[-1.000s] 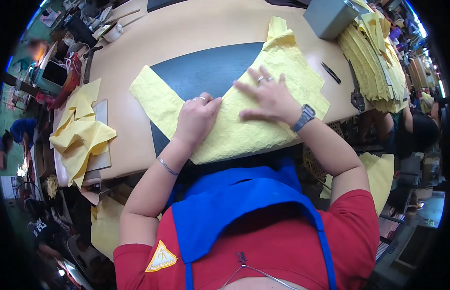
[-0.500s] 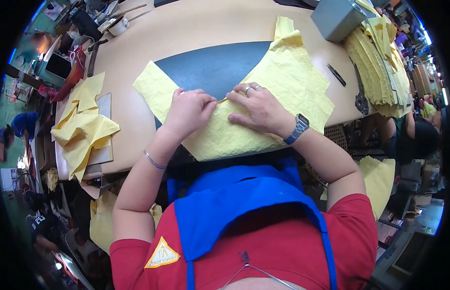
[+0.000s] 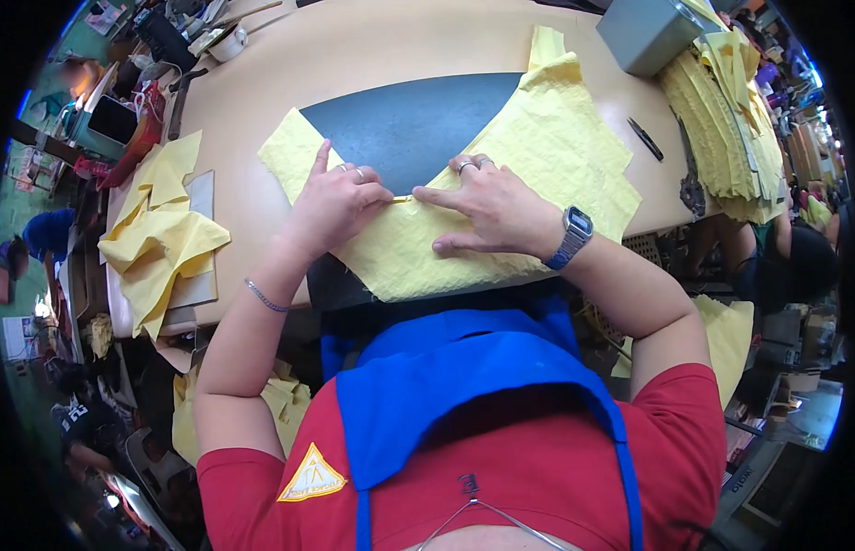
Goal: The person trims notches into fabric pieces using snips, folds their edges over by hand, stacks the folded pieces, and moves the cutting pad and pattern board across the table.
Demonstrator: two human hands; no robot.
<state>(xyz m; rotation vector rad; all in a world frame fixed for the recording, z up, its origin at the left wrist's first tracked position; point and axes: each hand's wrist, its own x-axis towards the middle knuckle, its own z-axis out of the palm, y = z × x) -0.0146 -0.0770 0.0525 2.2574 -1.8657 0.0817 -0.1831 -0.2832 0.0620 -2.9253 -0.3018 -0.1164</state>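
Observation:
A yellow, crinkly-textured piece of leather or cloth [image 3: 427,253] lies over a dark, curved-edged mat [image 3: 409,129] on the table. My left hand [image 3: 340,202] pinches the curved inner edge of the piece near its middle, the index finger raised. A narrow folded strip of that edge shows between my hands. My right hand [image 3: 496,207] rests with fingers spread on the piece, its index fingertip at the same edge. The piece's left arm reaches up past my left hand, and its right part widens towards the top.
Loose yellow pieces [image 3: 165,243] lie on a board at the left. A black pen [image 3: 645,140] lies at the right, near a stack of yellow sheets [image 3: 712,129] and a grey metal box [image 3: 648,35]. A hammer [image 3: 181,103] and a white cup [image 3: 227,44] are at upper left.
My left hand has shifted left along the edge and its index finger has lifted. My right index fingertip has come down to the left along the edge.

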